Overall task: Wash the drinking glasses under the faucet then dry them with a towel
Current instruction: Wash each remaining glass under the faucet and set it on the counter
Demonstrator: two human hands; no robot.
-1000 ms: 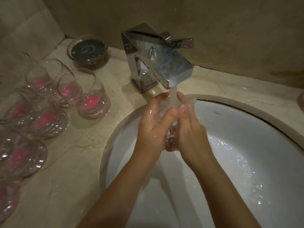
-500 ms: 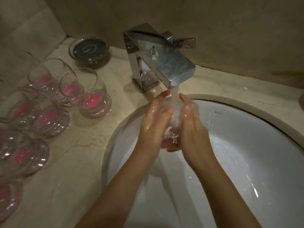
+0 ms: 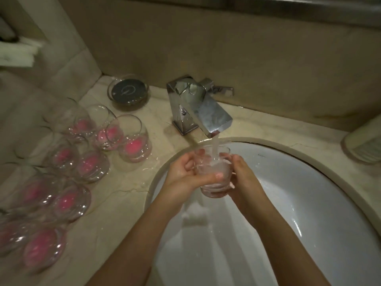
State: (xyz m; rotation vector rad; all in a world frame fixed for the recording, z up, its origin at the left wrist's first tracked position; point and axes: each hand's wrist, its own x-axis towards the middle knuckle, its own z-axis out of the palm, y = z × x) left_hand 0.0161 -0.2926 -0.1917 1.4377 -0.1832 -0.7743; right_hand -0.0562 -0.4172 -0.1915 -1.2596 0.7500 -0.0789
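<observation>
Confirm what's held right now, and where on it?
One drinking glass, upright under the faucet stream. Left hand wraps its left side wall, right hand its right side wall; rim and base stay free.

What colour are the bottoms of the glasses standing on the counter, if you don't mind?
Pink, clearest in the head view on the glasses.

Both hands on one glass (image 3: 214, 178) over the sink (image 3: 309, 182): left hand (image 3: 185, 174) wraps it from the left, right hand (image 3: 243, 178) grips the right side. Glass upright, mouth under the faucet (image 3: 198, 106) spout, water (image 3: 215, 149) running straight into it and frothing inside. Countertop (image 3: 127, 195) left of the basin holds a cluster of clear glasses (image 3: 82, 159) with pink bases (far-left ones blurred, count unclear). Round dark-lidded dish (image 3: 128, 92) sits behind them near the wall. Wet patches on the marble by the basin rim.
</observation>
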